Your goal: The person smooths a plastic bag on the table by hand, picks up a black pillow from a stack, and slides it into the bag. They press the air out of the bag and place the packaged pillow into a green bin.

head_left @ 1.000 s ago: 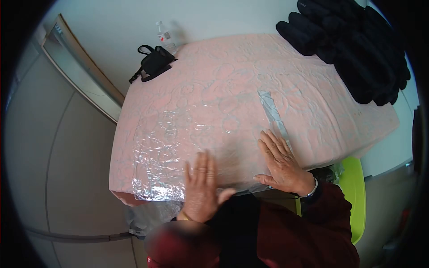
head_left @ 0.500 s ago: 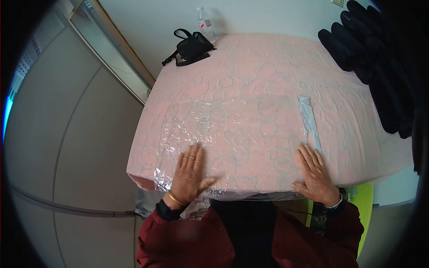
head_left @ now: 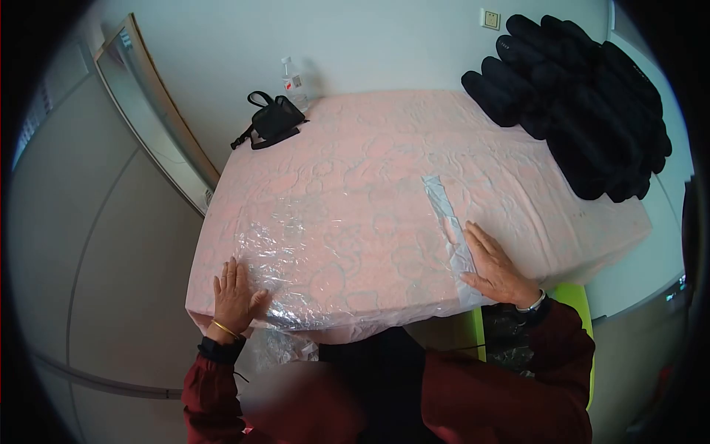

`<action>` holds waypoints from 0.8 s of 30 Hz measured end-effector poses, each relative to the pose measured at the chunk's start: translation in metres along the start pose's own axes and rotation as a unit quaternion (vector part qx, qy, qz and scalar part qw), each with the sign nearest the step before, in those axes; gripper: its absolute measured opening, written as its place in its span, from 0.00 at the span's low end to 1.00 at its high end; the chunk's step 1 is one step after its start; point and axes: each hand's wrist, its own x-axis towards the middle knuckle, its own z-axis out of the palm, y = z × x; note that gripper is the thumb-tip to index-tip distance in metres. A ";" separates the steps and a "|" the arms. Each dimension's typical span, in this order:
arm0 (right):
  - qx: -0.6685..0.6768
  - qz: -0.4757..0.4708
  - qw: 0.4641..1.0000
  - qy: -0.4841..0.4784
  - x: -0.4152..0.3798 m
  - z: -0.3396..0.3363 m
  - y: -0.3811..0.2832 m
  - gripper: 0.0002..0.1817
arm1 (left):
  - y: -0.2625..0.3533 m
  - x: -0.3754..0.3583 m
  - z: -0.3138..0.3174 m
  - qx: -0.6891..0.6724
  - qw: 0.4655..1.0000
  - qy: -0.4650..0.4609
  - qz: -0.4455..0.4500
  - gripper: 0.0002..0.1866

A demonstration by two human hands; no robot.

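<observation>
A clear plastic bag (head_left: 333, 251) lies flat on the pink patterned cloth (head_left: 370, 140) that covers the table. Along its right end runs a whitish strip (head_left: 445, 214), wrinkled and slightly slanted. My left hand (head_left: 235, 300) rests with fingers apart at the bag's left front edge, near the table's front left corner. Just right of the strip, my right hand (head_left: 499, 268) lies open, its thumb on or close to the strip's lower part. Neither hand grips anything. Crumpled clear plastic (head_left: 281, 346) hangs below the front edge between my arms.
At the back left are a black strapped bag (head_left: 277, 118) and a clear bottle (head_left: 293, 87). A heap of black padded objects (head_left: 577, 96) covers the back right. A framed mirror (head_left: 151, 111) leans at the left. Something yellow-green (head_left: 573, 300) stands under the table's right side.
The view has turned to the right, showing more of the black heap. My left hand has moved out to the plastic's left edge; my right hand has come to the strip's right side.
</observation>
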 end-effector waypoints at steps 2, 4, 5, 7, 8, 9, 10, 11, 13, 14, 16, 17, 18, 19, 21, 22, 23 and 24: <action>-0.020 -0.003 1.000 0.009 0.009 -0.017 -0.007 0.42 | 0.009 0.002 -0.018 0.018 0.998 0.055 0.030 0.51; -0.060 0.000 0.998 0.012 0.020 -0.032 -0.019 0.39 | 0.032 0.006 -0.041 0.028 0.996 0.074 0.049 0.51; -0.059 0.003 0.998 0.012 0.029 -0.034 -0.022 0.39 | 0.049 0.011 -0.053 0.021 0.991 0.090 0.096 0.50; -0.145 -0.035 0.987 -0.054 0.052 -0.034 -0.029 0.36 | 0.089 0.024 -0.073 0.011 0.983 0.080 0.166 0.50; -0.145 -0.033 0.987 -0.054 0.064 -0.027 -0.027 0.36 | 0.110 0.032 -0.079 0.010 0.981 0.056 0.188 0.50; -0.210 -0.052 0.973 -0.079 0.078 -0.014 -0.020 0.36 | 0.130 0.039 -0.079 0.012 0.977 0.045 0.209 0.50; -0.273 -0.073 0.954 -0.103 0.086 -0.002 -0.014 0.36 | 0.149 0.045 -0.077 0.015 0.973 0.035 0.229 0.51; -0.272 -0.076 0.954 -0.102 0.090 0.007 -0.010 0.36 | 0.166 0.052 -0.070 0.005 0.970 0.019 0.242 0.52; -0.221 -0.030 0.964 -0.147 0.102 0.025 -0.004 0.36 | 0.196 0.062 -0.047 -0.004 0.964 -0.015 0.267 0.52; -0.194 -0.012 0.966 -0.170 0.111 0.029 -0.006 0.37 | 0.208 0.065 -0.037 -0.004 0.960 -0.032 0.279 0.52; -0.174 -0.026 0.969 -0.176 0.112 0.034 -0.009 0.39 | 0.225 0.067 -0.021 -0.024 0.951 -0.079 0.298 0.53; -0.158 -0.026 0.970 -0.185 0.108 0.035 -0.010 0.42 | 0.227 0.069 -0.015 -0.019 0.954 -0.079 0.288 0.53; -0.142 -0.023 0.970 -0.195 0.106 0.035 -0.010 0.45 | 0.229 0.071 -0.009 -0.029 0.951 -0.101 0.291 0.53; -0.138 -0.030 0.970 -0.198 0.106 0.036 -0.009 0.45 | 0.230 0.074 -0.004 -0.040 0.946 -0.123 0.296 0.52; -0.132 -0.023 0.969 -0.209 0.104 0.037 -0.005 0.48 | 0.221 0.078 0.006 -0.051 0.940 -0.150 0.301 0.52; -0.130 -0.018 0.968 -0.215 0.103 0.037 -0.002 0.50 | 0.211 0.081 0.009 -0.047 0.944 -0.149 0.292 0.53; -0.128 -0.017 0.967 -0.218 0.101 0.036 0.001 0.50 | 0.200 0.083 0.012 -0.043 0.946 -0.148 0.284 0.53; -0.130 -0.019 0.965 -0.225 0.100 0.035 0.005 0.51 | 0.188 0.085 0.013 -0.039 0.949 -0.146 0.277 0.53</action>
